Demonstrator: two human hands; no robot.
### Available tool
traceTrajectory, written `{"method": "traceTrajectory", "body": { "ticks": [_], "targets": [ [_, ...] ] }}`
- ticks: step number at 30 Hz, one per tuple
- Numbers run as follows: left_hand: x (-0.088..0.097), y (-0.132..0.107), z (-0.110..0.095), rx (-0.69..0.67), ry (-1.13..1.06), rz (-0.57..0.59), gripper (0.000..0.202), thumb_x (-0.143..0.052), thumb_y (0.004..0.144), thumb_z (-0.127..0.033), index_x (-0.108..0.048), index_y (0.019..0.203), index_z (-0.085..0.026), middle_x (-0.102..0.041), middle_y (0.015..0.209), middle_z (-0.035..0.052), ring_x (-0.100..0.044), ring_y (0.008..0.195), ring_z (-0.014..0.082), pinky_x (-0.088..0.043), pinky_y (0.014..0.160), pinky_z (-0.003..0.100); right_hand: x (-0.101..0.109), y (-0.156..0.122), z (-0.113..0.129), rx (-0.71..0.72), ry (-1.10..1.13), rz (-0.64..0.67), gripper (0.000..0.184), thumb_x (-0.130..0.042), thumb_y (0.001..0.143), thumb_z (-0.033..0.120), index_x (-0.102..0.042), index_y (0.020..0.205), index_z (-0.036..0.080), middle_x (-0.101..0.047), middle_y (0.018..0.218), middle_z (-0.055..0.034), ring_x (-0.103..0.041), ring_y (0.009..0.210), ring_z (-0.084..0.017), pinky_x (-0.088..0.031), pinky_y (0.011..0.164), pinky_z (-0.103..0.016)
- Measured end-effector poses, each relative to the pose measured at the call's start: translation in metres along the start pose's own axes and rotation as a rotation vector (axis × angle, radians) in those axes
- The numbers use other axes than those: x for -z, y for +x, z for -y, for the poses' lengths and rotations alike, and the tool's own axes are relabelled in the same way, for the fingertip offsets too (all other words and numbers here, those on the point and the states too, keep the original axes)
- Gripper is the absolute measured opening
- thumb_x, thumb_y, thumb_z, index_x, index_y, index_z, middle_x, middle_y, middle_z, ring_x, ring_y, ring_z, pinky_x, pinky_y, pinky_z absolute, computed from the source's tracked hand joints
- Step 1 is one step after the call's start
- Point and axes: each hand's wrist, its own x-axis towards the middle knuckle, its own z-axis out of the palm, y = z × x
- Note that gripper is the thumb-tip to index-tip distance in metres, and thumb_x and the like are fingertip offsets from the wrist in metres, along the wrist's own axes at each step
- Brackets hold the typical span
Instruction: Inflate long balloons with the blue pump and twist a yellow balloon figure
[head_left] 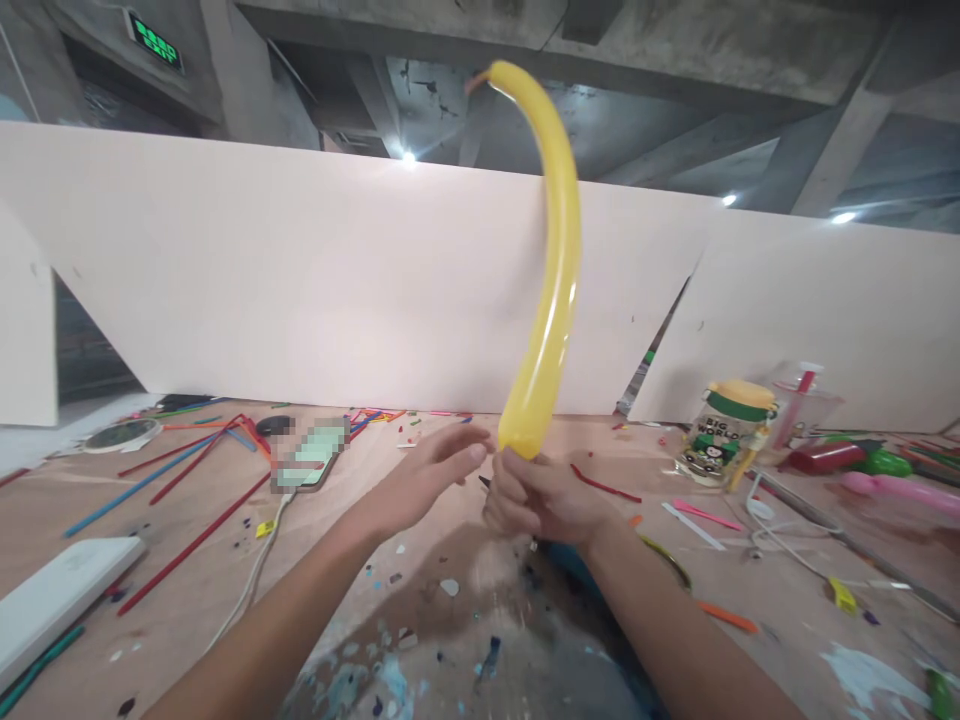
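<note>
Near left: white block on the paint-flecked table. Right hand: fingers curled, clamped on the lower end of an inflated yellow balloon — this stands above the table, bowed, its thin tip bent left. Left hand: fingers loosely extended, holding nothing, just beside the balloon's base; contact with the right hand is hard to judge. Beyond — phone at left, yellow-lidded jar at right. Behind: white panel.
</note>
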Motion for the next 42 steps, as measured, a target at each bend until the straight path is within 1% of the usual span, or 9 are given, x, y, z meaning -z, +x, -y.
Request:
{"method": "traceTrajectory", "body": {
  "ticks": [3,7,9,15,22,29,35,39,42],
  "targets": [
    [0.005,-0.002,0.002,0.014,-0.268,0.264,0.041,-0.047,0.088,-0.047,-0.061,0.112,-0.017,-0.060,0.119,0.0104,-0.055,0.110,0.0223,-0.043,0.092,0.036,-0.011,-0.004,-0.010,-0.132,0.114,0.200,0.041,-0.058,0.084,0.044,-0.046,0.054,0.019,-0.041,0.035,0.0075,-0.028,0.034,-0.007,-0.030,0.047,-0.022],
    [0.004,-0.005,0.003,0.003,-0.289,0.374,0.048,-0.059,0.079,-0.053,-0.066,0.107,-0.016,-0.065,0.111,0.0119,-0.055,0.110,0.0258,-0.040,0.096,0.040,-0.018,-0.003,-0.019,-0.198,0.163,0.245,0.042,-0.056,0.085,0.043,-0.044,0.053,0.019,-0.038,0.032,0.0082,-0.023,0.031,-0.007,-0.027,0.043,-0.021],
    [0.003,-0.004,0.004,-0.011,-0.305,0.335,0.049,-0.062,0.076,-0.054,-0.067,0.105,-0.016,-0.065,0.109,0.0121,-0.057,0.108,0.0259,-0.041,0.095,0.040,-0.017,-0.002,-0.020,-0.211,0.183,0.237,0.045,-0.055,0.086,0.043,-0.040,0.051,0.020,-0.035,0.030,0.0088,-0.021,0.030,-0.007,-0.026,0.042,-0.020],
    [-0.009,0.003,0.013,0.012,-0.430,-0.031,0.033,-0.063,0.078,-0.043,-0.066,0.093,-0.013,-0.067,0.090,0.0078,-0.060,0.086,0.0193,-0.044,0.084,0.033,-0.006,0.004,-0.014,-0.132,0.229,0.117,0.044,-0.055,0.086,0.043,-0.038,0.053,0.020,-0.031,0.035,0.0106,-0.018,0.034,-0.006,-0.024,0.043,-0.020],
    [-0.019,0.011,0.019,-0.016,-0.490,-0.287,0.027,-0.071,0.073,-0.039,-0.066,0.076,-0.013,-0.058,0.069,0.0019,-0.045,0.064,0.0108,-0.039,0.066,0.026,0.016,0.012,-0.011,-0.118,0.049,0.094,0.041,-0.055,0.086,0.047,-0.045,0.058,0.018,-0.039,0.038,0.0087,-0.028,0.035,-0.006,-0.028,0.047,-0.022],
    [-0.020,0.011,0.022,0.019,-0.662,-0.377,0.025,-0.079,0.065,-0.030,-0.064,0.076,-0.014,-0.055,0.067,-0.0013,-0.044,0.061,0.0085,-0.035,0.059,0.023,0.022,0.012,-0.006,-0.072,-0.151,-0.031,0.039,-0.056,0.086,0.046,-0.051,0.061,0.016,-0.043,0.040,0.0065,-0.031,0.038,-0.006,-0.025,0.048,-0.023],
    [-0.020,0.011,0.026,-0.056,-0.828,-0.290,0.022,-0.077,0.068,-0.019,-0.056,0.071,-0.014,-0.048,0.062,-0.0049,-0.040,0.056,0.0048,-0.033,0.054,0.019,0.020,0.009,0.002,-0.026,-0.306,-0.105,0.039,-0.055,0.087,0.044,-0.052,0.060,0.016,-0.046,0.043,0.0053,-0.035,0.041,-0.006,-0.026,0.047,-0.023],
    [-0.023,0.015,0.027,0.027,-1.066,-0.271,0.025,-0.073,0.074,-0.030,-0.054,0.079,-0.015,-0.046,0.062,-0.0084,-0.029,0.043,-0.0001,-0.027,0.045,0.016,0.019,0.011,0.002,-0.001,-0.425,-0.164,0.041,-0.053,0.087,0.046,-0.051,0.060,0.016,-0.046,0.048,0.0047,-0.038,0.044,-0.006,-0.026,0.046,-0.022],
    [-0.023,0.016,0.027,0.047,-1.052,-0.203,0.026,-0.066,0.080,-0.038,-0.052,0.083,-0.016,-0.046,0.061,-0.0090,-0.026,0.036,-0.0012,-0.022,0.041,0.017,0.019,0.012,0.001,0.035,-0.560,-0.176,0.043,-0.051,0.087,0.049,-0.051,0.060,0.016,-0.046,0.050,0.0046,-0.039,0.046,-0.007,-0.028,0.048,-0.022]
  ]
}}
